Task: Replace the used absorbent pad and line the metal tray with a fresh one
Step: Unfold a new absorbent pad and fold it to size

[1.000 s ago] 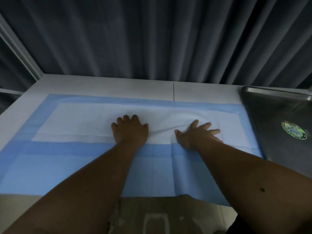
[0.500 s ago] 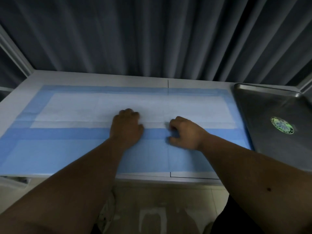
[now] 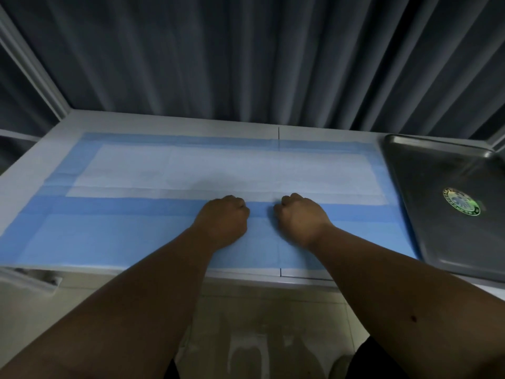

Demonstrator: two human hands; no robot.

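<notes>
Both hands pulled back toward the person since a second ago: then they lay flat with fingers spread on the pad's white centre, now they are fisted on its near blue band. Half a second ago the fingers were already curling.

Left hand (image 3: 222, 220): fingers curled under, knuckles forward, resting on the large blue-bordered absorbent pad with a white quilted centre (image 3: 218, 168). Right hand (image 3: 299, 218): same pose, just beside the left, a narrow gap between them. Whether either fist pinches pad material can't be told; the fingertips are hidden under the palms.

Pad lies flat on the white table (image 3: 169, 122) and covers most of it. Long axis runs left-right, parallel to the table's near edge. Near portion is folded or layered: darker blue strip across the middle, lighter blue panel below it reaching almost to the near edge. A vertical crease runs between the hands.

Rectangular stainless-steel tray (image 3: 448, 233) sits at the right end of the table, bare metal, with a round green-and-gold sticker (image 3: 461, 201) on its floor. Tray's long axis runs roughly front-back, slightly skewed. Its left rim lies along the pad's right edge; overlap there can't be judged.

Grey pleated curtain (image 3: 246, 58) hangs behind the table. Pale tiled floor (image 3: 259, 324) shows below the near edge.
</notes>
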